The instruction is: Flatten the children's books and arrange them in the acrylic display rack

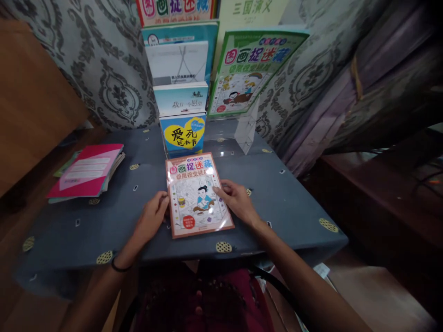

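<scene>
A picture book (194,196) with an orange-brown border and a drawn seated figure on its cover is held face up, near the middle of the table. At its left edge is my left hand (152,214), fingers curled against the side and partly hidden. My right hand (238,198) grips the right edge, thumb on the cover and the other fingers at or under the side. Just behind its top edge stands a blue book with a yellow heart (183,133), the lowest in a clear display rack (246,131).
Stacked in the rack are a pale blue book (182,99), a white book (178,62) and a green-bordered picture book (251,74) at right. A pile topped by a pink book (88,170) lies on the left of the grey-blue tablecloth (287,203). Patterned curtains (117,60) hang behind.
</scene>
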Demonstrator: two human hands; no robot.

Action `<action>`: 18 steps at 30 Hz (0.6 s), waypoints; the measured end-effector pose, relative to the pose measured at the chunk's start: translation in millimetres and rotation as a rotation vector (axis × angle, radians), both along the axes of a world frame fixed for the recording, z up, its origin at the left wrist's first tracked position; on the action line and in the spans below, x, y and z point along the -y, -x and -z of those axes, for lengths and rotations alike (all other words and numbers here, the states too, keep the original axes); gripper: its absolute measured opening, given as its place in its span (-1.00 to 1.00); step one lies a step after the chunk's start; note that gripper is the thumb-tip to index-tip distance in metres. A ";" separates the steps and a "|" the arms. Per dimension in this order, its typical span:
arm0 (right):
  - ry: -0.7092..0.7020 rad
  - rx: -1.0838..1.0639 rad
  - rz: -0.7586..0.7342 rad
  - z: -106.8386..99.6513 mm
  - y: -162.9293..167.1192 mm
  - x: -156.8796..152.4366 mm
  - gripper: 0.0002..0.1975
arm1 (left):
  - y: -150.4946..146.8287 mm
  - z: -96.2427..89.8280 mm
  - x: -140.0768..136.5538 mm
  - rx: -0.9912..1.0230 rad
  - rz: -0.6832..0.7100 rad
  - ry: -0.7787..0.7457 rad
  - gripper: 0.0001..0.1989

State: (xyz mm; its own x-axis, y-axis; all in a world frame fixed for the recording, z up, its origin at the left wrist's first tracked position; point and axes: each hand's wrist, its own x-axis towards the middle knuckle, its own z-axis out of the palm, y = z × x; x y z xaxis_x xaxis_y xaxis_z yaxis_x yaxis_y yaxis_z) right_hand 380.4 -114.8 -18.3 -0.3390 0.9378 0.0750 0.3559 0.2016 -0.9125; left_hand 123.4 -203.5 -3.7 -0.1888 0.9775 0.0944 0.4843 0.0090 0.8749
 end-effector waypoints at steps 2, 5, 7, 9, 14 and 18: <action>-0.145 0.276 0.099 2.8 -7.5 -6.6 -0.56 | 12.5 4.1 2.4 -0.382 -0.020 -0.044 -0.69; -0.240 0.511 0.140 5.2 -15.0 -8.5 -0.68 | 19.8 4.0 0.2 -0.623 -0.002 -0.100 -0.75; -0.253 0.580 0.152 3.3 -15.0 -6.8 -0.71 | 17.8 2.1 -6.9 -0.662 0.058 -0.126 -0.76; -0.280 0.616 0.158 -1.8 -9.3 -4.7 -0.70 | 13.6 0.9 -18.8 -0.706 0.114 -0.146 -0.77; -0.492 0.508 -0.237 -17.8 32.7 -1.3 -0.66 | 13.9 7.2 -58.9 -0.739 0.156 -0.161 -0.71; -0.623 0.493 -0.616 -15.3 76.8 -7.2 -0.64 | 27.7 21.7 -80.0 -0.636 0.131 -0.174 -0.58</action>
